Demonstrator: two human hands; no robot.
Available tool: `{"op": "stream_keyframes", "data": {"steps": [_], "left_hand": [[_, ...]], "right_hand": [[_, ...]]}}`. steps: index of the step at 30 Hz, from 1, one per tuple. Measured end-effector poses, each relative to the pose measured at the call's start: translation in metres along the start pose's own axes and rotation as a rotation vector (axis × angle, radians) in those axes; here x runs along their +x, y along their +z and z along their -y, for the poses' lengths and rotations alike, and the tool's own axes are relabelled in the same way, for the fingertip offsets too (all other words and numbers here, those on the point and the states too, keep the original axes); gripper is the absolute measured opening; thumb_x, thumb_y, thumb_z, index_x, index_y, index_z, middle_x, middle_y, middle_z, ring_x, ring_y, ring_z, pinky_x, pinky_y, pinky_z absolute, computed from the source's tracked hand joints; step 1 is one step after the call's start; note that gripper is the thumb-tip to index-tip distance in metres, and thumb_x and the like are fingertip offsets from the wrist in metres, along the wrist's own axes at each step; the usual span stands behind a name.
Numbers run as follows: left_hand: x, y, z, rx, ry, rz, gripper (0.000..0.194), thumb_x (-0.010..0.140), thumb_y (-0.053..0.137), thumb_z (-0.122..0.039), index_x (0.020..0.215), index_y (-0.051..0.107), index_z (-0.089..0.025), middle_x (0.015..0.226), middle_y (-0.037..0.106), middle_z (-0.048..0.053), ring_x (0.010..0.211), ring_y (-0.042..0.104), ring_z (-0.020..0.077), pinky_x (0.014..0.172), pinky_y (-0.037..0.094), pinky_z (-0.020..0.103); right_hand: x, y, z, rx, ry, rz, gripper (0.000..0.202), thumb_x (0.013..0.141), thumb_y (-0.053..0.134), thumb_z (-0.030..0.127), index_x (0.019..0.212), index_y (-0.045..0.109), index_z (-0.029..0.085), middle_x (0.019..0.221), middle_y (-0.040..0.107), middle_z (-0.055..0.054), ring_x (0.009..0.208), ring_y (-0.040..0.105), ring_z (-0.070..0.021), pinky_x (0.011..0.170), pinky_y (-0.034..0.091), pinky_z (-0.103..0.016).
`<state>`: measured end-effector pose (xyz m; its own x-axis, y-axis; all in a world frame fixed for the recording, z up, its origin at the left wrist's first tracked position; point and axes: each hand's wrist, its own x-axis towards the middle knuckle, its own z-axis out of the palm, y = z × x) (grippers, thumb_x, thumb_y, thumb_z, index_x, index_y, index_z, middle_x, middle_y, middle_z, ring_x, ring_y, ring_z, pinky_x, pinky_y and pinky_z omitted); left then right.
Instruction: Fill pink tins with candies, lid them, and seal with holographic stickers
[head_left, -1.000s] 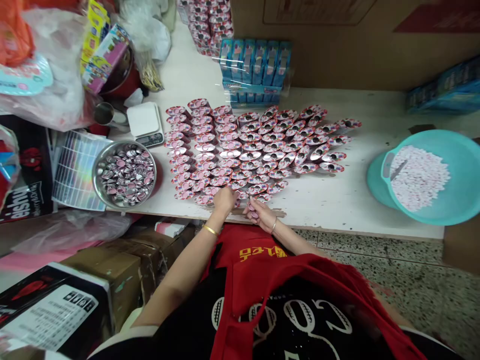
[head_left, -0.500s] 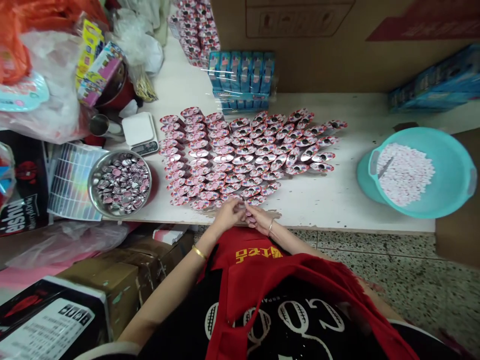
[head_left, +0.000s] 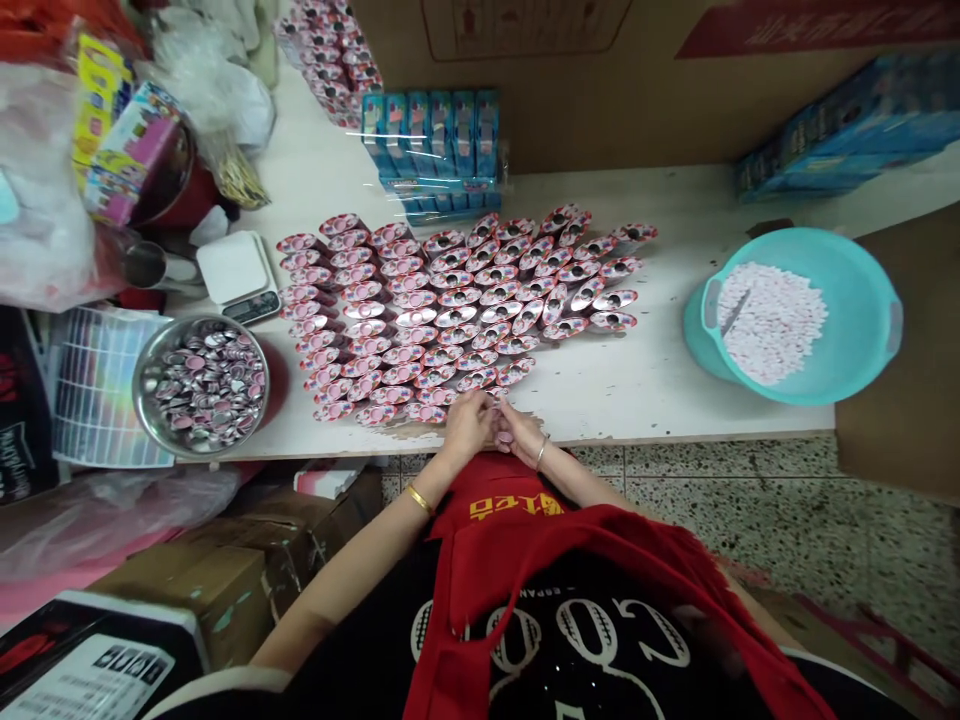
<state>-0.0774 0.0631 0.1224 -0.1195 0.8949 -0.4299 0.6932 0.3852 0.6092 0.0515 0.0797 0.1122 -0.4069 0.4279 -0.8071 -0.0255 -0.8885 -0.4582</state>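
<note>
Rows of small oval containers (head_left: 397, 368) with pink and red patterned sides stand upright on the table. The left-hand ones have pink discs on top; those toward the right show dark round openings. At the front row, close to the table edge, my left hand (head_left: 469, 424) has its fingers pinched at a container's top; what they hold is too small to make out. Beside it my right hand (head_left: 522, 436) is curled, fingertips near the left ones, with small pink caps (head_left: 505, 437) in its fingers. A steel bowl (head_left: 140, 385) on the left is full of similar pink-faced caps.
A turquoise tub (head_left: 862, 330) with small white pieces and a blade-like tool stands right. A white scale (head_left: 234, 268), sticker sheet (head_left: 105, 385) and plastic bags (head_left: 45, 190) lie left. Blue packs (head_left: 431, 135) and a large cardboard box (head_left: 585, 110) are behind.
The camera view has shifted, so the table things appear farther left. Relative to the containers, both hands have moved right along the front row, still close together.
</note>
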Motion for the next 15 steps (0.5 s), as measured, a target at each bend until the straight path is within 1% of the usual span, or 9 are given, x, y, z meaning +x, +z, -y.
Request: {"op": "stream_keyframes", "data": {"steps": [2,4,6,8,11,15], "left_hand": [[0.007,-0.004,-0.001,0.072,-0.141,-0.012,0.010,0.085,0.054,-0.027,0.083,0.060,-0.020,0.080,0.063,0.004,0.077,0.058,0.0168,0.071,0.042,0.027],[0.018,-0.007,-0.003,0.199,-0.254,0.062,0.016,0.085,0.054,-0.034,0.086,0.062,-0.020,0.079,0.066,0.005,0.076,0.061,0.0185,0.068,0.043,0.028],[0.030,-0.009,-0.006,0.328,-0.304,0.150,0.021,0.083,0.056,-0.038,0.087,0.066,-0.020,0.086,0.070,0.009,0.084,0.065,0.0227,0.070,0.045,0.030],[0.041,-0.009,-0.008,0.407,-0.321,0.194,0.025,0.081,0.058,-0.040,0.087,0.069,-0.018,0.095,0.071,0.015,0.093,0.065,0.0276,0.074,0.046,0.033],[0.051,-0.009,-0.008,0.444,-0.338,0.224,0.031,0.079,0.060,-0.043,0.089,0.072,-0.015,0.100,0.070,0.020,0.097,0.066,0.0318,0.077,0.048,0.036],[0.059,-0.012,-0.007,0.476,-0.355,0.250,0.037,0.075,0.065,-0.047,0.093,0.072,-0.015,0.101,0.070,0.021,0.096,0.067,0.0319,0.078,0.049,0.036]], "right_hand": [[0.003,-0.008,-0.002,-0.157,-0.016,-0.089,0.056,0.072,0.055,0.077,0.073,0.056,0.021,0.049,0.053,0.003,0.040,0.041,-0.0083,0.040,0.024,-0.021],[0.011,-0.015,-0.005,-0.326,-0.050,-0.174,0.057,0.073,0.053,0.077,0.065,0.054,0.021,0.045,0.051,0.003,0.038,0.040,-0.0083,0.042,0.027,-0.021],[0.021,-0.020,-0.008,-0.464,-0.076,-0.209,0.060,0.074,0.051,0.078,0.055,0.051,0.021,0.042,0.049,0.002,0.039,0.041,-0.0092,0.044,0.030,-0.023],[0.032,-0.023,-0.011,-0.555,-0.087,-0.212,0.062,0.074,0.049,0.078,0.051,0.048,0.021,0.040,0.048,0.001,0.040,0.043,-0.0107,0.046,0.032,-0.024],[0.046,-0.021,-0.014,-0.566,-0.051,-0.210,0.061,0.074,0.049,0.079,0.051,0.048,0.021,0.039,0.049,0.000,0.040,0.044,-0.0121,0.045,0.032,-0.024],[0.057,-0.016,-0.015,-0.439,0.058,-0.174,0.060,0.073,0.051,0.079,0.055,0.049,0.022,0.037,0.048,0.001,0.034,0.039,-0.0106,0.039,0.025,-0.023]]}}
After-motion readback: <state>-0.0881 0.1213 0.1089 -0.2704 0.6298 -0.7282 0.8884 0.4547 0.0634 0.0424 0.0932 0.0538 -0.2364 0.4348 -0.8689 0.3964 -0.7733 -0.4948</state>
